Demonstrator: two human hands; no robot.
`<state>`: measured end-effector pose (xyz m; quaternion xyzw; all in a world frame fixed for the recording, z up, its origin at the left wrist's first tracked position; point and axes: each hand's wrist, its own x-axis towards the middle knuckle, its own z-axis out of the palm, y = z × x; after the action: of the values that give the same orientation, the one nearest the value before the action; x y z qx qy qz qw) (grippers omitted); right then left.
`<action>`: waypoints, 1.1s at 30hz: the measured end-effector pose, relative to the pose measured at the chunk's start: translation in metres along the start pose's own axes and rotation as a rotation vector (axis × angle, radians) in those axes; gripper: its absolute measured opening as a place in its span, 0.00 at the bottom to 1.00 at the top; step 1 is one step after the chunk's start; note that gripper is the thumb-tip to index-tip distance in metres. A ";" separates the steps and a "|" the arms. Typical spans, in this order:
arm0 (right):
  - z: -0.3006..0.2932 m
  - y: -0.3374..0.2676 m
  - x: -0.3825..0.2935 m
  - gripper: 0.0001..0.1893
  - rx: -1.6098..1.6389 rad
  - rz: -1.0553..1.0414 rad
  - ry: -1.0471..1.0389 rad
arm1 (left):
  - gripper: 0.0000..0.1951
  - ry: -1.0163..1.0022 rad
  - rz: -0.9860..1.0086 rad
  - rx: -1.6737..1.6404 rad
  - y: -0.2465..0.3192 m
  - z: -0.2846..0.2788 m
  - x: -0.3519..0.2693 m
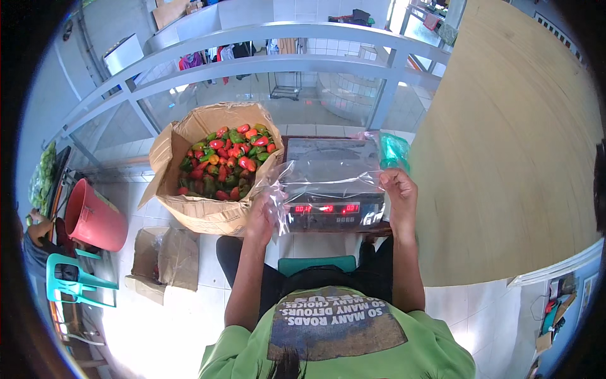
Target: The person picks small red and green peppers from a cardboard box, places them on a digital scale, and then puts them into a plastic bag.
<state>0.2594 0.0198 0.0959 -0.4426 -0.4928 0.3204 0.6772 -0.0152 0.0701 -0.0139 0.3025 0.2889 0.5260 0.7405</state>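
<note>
A clear plastic bag [326,182] is stretched between my hands, above a digital weighing scale [331,148] with a lit red display. My left hand [262,213] grips the bag's left side, partly covered by the crinkled film. At the other end, my right hand [399,187] pinches the bag's right corner between thumb and fingers. Left of the scale stands a large open cardboard box [208,215] holding many red and green peppers [232,156]. Through the film the scale's front panel shows, with glare across it.
Green plastic [394,150] lies at the scale's back right. A wooden panel [506,156] rises close on my right. Beyond the scale runs a metal railing [265,66]. Leftward are a small open carton [177,260], a red bin [97,218], a green plastic chair [71,279] and another person [38,241].
</note>
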 end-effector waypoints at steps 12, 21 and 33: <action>0.009 0.008 -0.010 0.13 -0.144 0.057 -0.190 | 0.21 0.174 0.408 0.530 0.012 0.054 -0.014; 0.027 -0.007 -0.016 0.09 -0.325 0.000 -0.344 | 0.18 -0.331 0.492 0.807 0.004 0.123 -0.017; 0.021 0.008 -0.020 0.08 -0.229 0.089 -0.328 | 0.02 -0.254 0.573 0.790 -0.001 0.125 -0.015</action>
<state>0.2336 0.0110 0.0836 -0.4798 -0.6096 0.3596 0.5185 0.0743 0.0373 0.0678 0.6886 0.2787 0.5176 0.4246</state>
